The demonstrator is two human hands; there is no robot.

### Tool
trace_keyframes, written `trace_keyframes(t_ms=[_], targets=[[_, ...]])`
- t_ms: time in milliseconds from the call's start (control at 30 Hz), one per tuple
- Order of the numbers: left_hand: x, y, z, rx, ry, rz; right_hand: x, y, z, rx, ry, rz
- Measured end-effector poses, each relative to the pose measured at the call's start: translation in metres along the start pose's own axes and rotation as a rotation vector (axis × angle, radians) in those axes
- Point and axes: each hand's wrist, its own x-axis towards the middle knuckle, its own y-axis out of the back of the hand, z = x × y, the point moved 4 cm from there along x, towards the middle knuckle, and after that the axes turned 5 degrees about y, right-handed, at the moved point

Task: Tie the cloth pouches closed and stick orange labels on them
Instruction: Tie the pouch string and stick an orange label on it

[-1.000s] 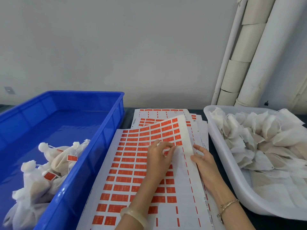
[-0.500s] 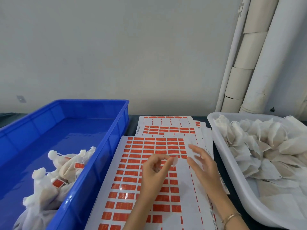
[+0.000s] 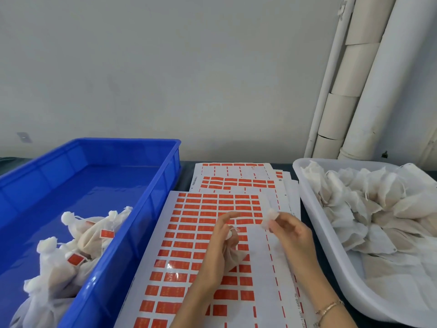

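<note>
Orange label sheet below, left hand curled round a cloth pouch, index finger out, right hand pinching a blurred pale scrap at its fingertips

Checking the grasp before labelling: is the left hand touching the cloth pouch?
Touching. The head view shows the left hand gripping the cloth pouch by its neck, fingers curled round it, over the label sheet.

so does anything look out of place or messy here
Nothing spilled or damaged. Only the lower label sheets are fanned out askew behind the top sheet. The tied pouches sit inside the blue bin, the untied pouches inside the white tub.
</note>
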Motion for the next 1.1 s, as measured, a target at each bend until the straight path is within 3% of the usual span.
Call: trace_keyframes(t_ms=[67,133,200,300,433,833,967,1100], targets=[[0.002,0.003,-0.003,0.083,0.011,0.021,0.001,0.003,0.001,0.089,-0.063,-0.034],[0.001,0.004,-0.005,0.14,0.016,0.02,0.001,-0.004,0.002,0.167,-0.114,-0.171],[-0.002,0.002,-0.001,0.13,0.025,0.021,-0.003,-0.013,0.003,0.091,-0.138,-0.304],[0.004,0.001,0.004,0.047,0.046,0.018,-0.01,-0.025,0.005,-0.022,-0.139,-0.462],[0.009,-0.001,0.004,-0.102,0.147,0.007,-0.014,-0.029,0.005,-0.033,-0.163,-0.523],[0.002,0.005,-0.007,0.123,-0.099,0.183,-0.006,-0.022,-0.001,0.46,-0.228,-0.425],[0.003,0.01,-0.007,0.119,-0.11,0.234,-0.002,-0.018,-0.001,0.27,-0.205,-0.308],[0.003,0.008,-0.006,0.106,-0.124,0.11,0.001,-0.006,0.004,0.191,-0.201,-0.066]])
